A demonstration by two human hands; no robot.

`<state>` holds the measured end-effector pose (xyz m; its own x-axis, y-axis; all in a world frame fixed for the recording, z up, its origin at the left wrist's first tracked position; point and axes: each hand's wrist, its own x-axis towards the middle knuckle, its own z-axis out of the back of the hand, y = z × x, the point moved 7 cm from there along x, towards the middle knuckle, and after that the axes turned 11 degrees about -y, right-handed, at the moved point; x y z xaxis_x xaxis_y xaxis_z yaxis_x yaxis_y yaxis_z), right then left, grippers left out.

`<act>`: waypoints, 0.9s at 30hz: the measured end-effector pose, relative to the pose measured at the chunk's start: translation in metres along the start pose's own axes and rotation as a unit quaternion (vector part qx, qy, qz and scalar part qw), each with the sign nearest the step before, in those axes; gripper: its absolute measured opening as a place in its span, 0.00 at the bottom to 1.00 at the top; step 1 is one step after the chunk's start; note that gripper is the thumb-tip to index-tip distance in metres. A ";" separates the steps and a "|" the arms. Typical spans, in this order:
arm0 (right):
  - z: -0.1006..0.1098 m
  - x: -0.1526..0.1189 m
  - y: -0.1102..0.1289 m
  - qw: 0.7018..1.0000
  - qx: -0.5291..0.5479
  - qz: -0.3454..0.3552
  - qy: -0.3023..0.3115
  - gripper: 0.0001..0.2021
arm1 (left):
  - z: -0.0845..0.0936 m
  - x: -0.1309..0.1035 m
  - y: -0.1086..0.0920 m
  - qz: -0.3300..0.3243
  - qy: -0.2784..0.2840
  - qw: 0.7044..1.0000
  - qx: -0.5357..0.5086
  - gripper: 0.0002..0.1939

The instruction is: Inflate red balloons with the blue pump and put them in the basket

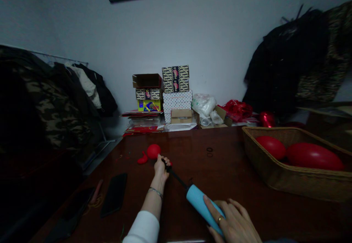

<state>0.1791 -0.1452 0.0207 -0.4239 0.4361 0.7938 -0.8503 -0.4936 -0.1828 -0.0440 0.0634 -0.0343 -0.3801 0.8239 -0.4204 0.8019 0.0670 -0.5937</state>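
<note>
a dark table (pixel 220 155) spreads under everything, with a wicker basket (pixel 291 173) at the right; inside lie a long red balloon (pixel 315 156) and, left of it, a rounder one (pixel 269 147). the blue pump (pixel 202 204) lies slantwise between the hands, its long axis running from near right to far left, thick barrel near, thin black rod far. the right hand (pixel 238 222) is at the barrel's near end, fingers fairly spread and bent over it, thumb side partly hidden. the left hand (pixel 161 167), farther out, closes around the black end of the rod. a small round red balloon (pixel 153 151) sits just beyond the left fingers, much nearer that hand; whether they pinch its neck, i cannot tell. left of it lies a limp red balloon (pixel 142 158).
</note>
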 end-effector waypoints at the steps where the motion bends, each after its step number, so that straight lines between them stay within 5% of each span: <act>1: 0.002 -0.001 -0.001 1.000 -0.003 0.010 0.007 0.26 | -0.001 0.000 -0.001 0.000 0.002 1.000 0.002 0.15; 14: -0.006 0.014 0.001 0.999 -0.009 -0.031 0.013 0.28 | -0.009 -0.019 0.013 0.017 0.039 0.999 0.000 0.15; 23: -0.037 0.042 0.011 0.989 -0.010 -0.115 0.095 0.27 | -0.008 -0.027 0.029 0.006 0.033 0.999 0.015 0.13; 27: -0.044 0.041 0.017 0.990 -0.016 -0.115 0.084 0.28 | -0.002 -0.024 0.028 -0.005 0.010 1.000 0.006 0.15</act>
<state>0.1339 -0.1022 0.0243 -0.2611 0.6541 0.7099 -0.9387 -0.3434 -0.0289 -0.0116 0.0469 -0.0396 -0.3778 0.8347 -0.4007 0.7923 0.0676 -0.6064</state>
